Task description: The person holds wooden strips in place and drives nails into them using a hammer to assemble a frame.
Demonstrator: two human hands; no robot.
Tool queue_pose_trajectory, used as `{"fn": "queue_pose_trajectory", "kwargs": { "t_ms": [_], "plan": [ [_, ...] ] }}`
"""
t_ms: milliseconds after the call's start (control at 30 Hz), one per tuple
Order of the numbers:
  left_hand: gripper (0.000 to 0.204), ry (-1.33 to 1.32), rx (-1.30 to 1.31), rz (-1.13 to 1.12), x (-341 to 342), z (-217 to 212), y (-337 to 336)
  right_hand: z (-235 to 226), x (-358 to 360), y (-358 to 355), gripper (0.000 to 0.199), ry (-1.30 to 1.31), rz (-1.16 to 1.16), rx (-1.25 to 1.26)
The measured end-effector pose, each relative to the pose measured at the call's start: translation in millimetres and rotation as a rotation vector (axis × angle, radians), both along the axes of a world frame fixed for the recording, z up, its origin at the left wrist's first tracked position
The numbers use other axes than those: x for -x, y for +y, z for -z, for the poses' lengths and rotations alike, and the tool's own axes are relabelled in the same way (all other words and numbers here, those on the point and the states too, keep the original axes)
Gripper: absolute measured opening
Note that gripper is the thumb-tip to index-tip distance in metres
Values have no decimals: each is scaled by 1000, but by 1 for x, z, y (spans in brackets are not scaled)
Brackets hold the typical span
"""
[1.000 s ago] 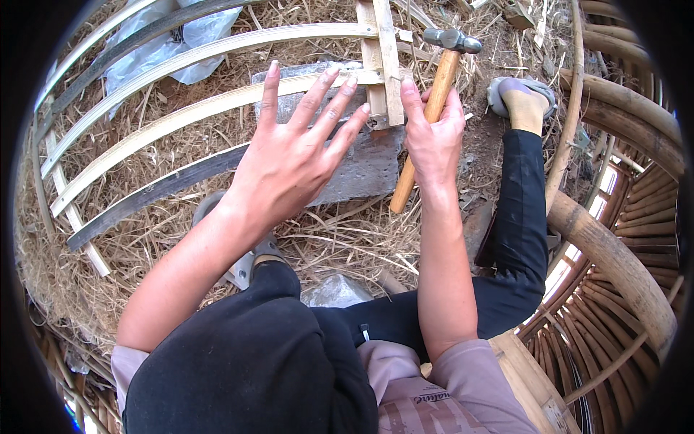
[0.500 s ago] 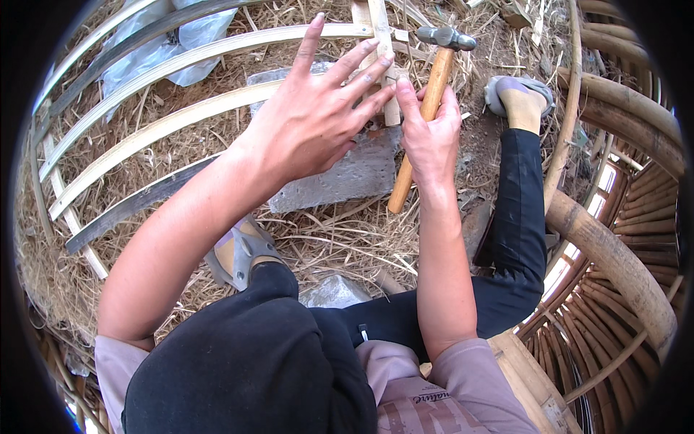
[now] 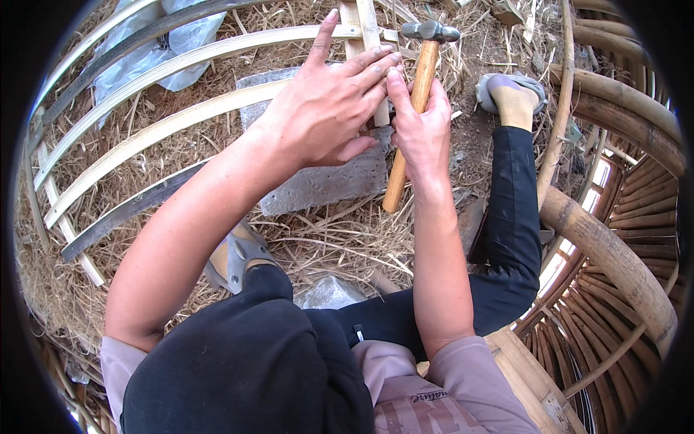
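Note:
My right hand is closed around the wooden handle of a hammer, whose steel head points away from me. My left hand is stretched out palm down, its fingers extended over the end of a short upright bamboo slat. Its fingertips meet or nearly meet my right thumb; whether anything small lies between them is hidden. Long curved bamboo slats run from the left toward that upright slat. Below my left hand lies a grey concrete block, partly covered by the hand and slats.
Dry straw covers the ground. Clear plastic sheeting lies under the slats at the upper left. Thick bent bamboo poles curve along the right side. My sandalled feet rest either side of the block, and a pale stone sits near my legs.
The whole view has shifted a little. My left fingers have drawn closer together and nearer to my right thumb. The hammer stays in my right hand.

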State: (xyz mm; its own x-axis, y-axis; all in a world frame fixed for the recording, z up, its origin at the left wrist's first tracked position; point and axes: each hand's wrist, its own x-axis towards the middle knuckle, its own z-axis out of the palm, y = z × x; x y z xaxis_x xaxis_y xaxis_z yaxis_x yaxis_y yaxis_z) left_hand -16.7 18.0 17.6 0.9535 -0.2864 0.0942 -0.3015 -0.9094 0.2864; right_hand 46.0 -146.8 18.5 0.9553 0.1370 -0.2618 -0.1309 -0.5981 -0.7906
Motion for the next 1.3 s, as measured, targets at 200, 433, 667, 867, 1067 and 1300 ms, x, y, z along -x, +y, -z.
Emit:
{"fn": "queue_pose_trajectory", "kwargs": {
  "t_ms": [200, 433, 667, 867, 1067, 1300],
  "plan": [
    [77, -88, 68, 24, 3, 19, 6, -10, 9, 0, 47, -20, -54, 75],
    [80, 9, -7, 24, 2, 17, 3, -53, 37, -27, 27, -13, -35, -67],
    [75, 8, 13, 17, 3, 15, 5, -65, 63, -28, 15, -325, -350, 279],
    [76, 5, 14, 17, 1, 18, 3, -67, 71, -29, 11, -317, -253, 292],
    [79, 36, -37, 14, 4, 17, 3, -66, 72, -35, 13, -287, -329, 376],
    [87, 37, 54, -9, 6, 19, 3, -69, 74, -32, 10, -274, -308, 342]
  ]
}}
